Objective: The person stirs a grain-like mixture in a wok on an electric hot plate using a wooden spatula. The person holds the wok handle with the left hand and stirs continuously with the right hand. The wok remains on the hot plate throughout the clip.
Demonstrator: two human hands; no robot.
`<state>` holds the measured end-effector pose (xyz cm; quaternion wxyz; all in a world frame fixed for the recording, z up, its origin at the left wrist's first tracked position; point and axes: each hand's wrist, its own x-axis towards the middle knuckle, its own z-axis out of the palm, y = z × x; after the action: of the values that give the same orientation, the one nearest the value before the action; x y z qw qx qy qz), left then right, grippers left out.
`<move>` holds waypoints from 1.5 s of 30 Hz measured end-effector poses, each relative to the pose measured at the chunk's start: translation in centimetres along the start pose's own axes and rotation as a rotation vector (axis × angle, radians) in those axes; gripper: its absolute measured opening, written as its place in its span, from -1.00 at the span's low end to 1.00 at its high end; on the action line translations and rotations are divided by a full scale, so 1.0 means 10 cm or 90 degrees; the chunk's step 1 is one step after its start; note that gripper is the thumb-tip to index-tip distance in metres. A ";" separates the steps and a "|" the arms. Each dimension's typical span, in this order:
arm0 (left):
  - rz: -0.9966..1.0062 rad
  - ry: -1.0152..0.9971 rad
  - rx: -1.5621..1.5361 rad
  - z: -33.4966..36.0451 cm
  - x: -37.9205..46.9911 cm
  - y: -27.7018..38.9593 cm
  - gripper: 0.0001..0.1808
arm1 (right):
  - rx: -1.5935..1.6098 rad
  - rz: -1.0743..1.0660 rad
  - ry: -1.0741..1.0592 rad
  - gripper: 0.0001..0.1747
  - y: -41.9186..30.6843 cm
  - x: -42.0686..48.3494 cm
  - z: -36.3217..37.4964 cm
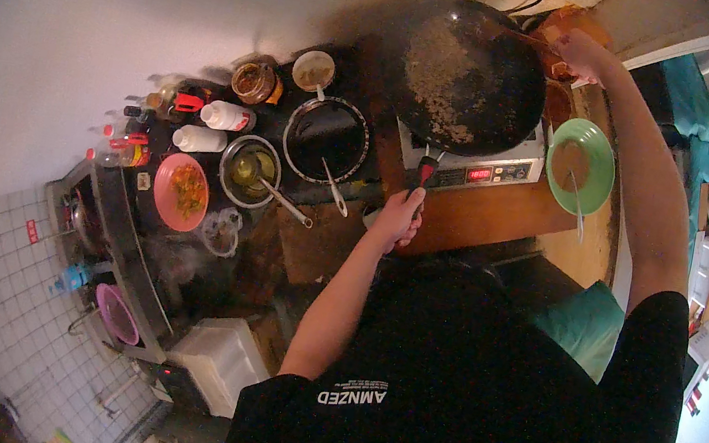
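My left hand [403, 219] grips the black-and-red handle [428, 172] of a large dark wok [471, 76]. The wok sits tilted over an induction cooker [459, 172] with a lit red display. Pale brown residue spreads across the wok's inside. At the upper right, my right hand [585, 58] is blurred beside an orange container [577, 26]. A thin brown stick-like thing runs between that hand and the wok's rim; whether the fingers close on it is unclear. Below my right forearm stands a light green bowl [600, 184] of brownish contents with a spoon [577, 205].
Left of the cooker are a round black pan [325, 140], a steel bowl of yellow oil with a ladle [252, 172], a pink plate of chopped food [181, 193], a jar [257, 82] and several bottles [228, 117]. A wall [220, 12] rises behind. A white box [222, 357] stands lower left.
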<state>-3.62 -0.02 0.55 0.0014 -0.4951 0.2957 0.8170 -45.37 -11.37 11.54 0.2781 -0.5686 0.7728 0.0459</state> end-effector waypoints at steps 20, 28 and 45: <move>-0.012 0.011 -0.028 -0.04 0.01 0.00 -0.57 | -0.068 -0.038 0.087 -0.64 0.15 -0.78 0.66; -0.034 0.005 -0.018 -0.03 0.03 0.03 -0.53 | -0.081 0.018 0.129 -0.61 -0.06 -0.77 0.76; -0.011 0.006 0.002 0.00 -0.01 0.02 -0.54 | -0.130 0.064 0.120 -0.63 -0.13 -0.95 0.58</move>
<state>-3.67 -0.21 0.72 0.0083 -0.5012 0.2928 0.8142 -40.06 -1.49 11.52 0.1425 -0.5564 0.8142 0.0844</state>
